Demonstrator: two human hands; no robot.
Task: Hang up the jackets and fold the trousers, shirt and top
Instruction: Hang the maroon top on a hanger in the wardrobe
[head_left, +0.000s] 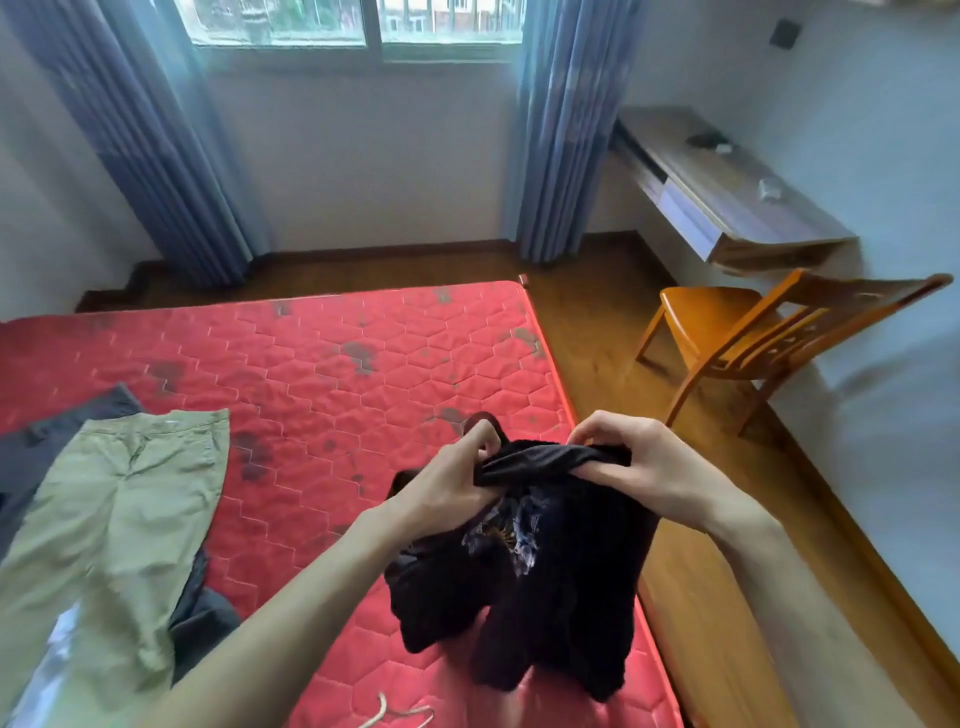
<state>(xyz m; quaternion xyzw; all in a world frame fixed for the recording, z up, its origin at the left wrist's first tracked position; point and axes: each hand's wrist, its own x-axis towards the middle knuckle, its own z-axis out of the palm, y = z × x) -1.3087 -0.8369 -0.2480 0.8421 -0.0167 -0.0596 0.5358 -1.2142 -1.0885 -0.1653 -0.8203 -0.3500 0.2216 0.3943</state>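
Note:
A black jacket with a pale print on it hangs in the air above the red mattress. My left hand grips its ribbed collar at the left, beside a dark hanger hook. My right hand pinches the collar at the right. Khaki trousers lie flat on the mattress at the left, over a dark grey garment. More dark cloth lies under the trousers' right side. A pale hanger lies on the mattress at the bottom edge.
A wooden chair stands on the wood floor to the right of the bed. A wall-mounted desk holds a few small items. Blue curtains frame the window at the back.

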